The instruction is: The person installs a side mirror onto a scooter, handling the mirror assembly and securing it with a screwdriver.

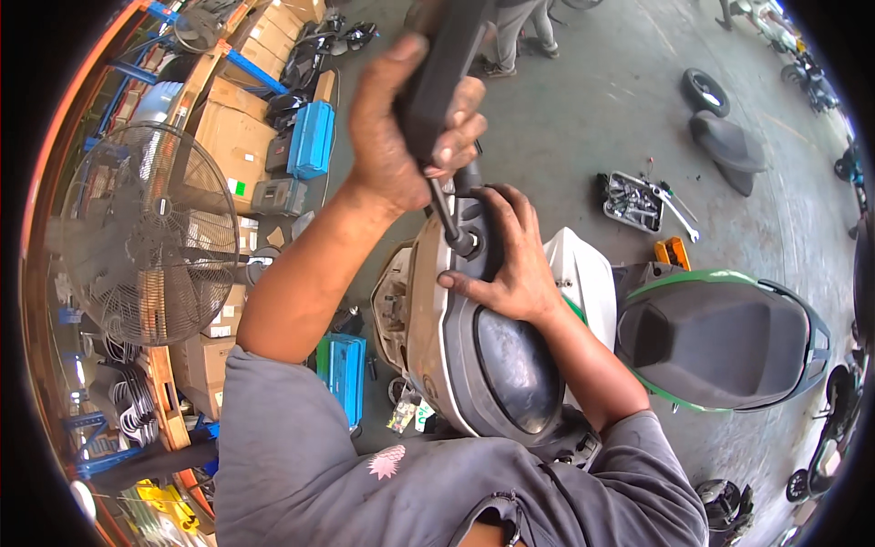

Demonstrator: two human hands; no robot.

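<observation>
My left hand [406,137] is closed around the black housing of a rear-view mirror [447,82], which is slightly blurred. The mirror's thin stem runs down to a round black mount with a nut on the handlebar cover of a scooter [428,337]. My right hand [515,260] lies over that cover just beside the mount, its thumb and fingers spread around it and nothing in its grasp. Below it sits the dark, glossy instrument panel [519,369]. White and grey body panels surround the panel.
At right stands a green-trimmed scooter seat section [720,337]. A tray of tools [635,202], a loose seat [729,146] and a tyre [705,92] lie on the floor. Left are a caged fan [150,232], blue toolboxes [313,139] and cartons [228,146]. A person's legs [524,32] show at the top.
</observation>
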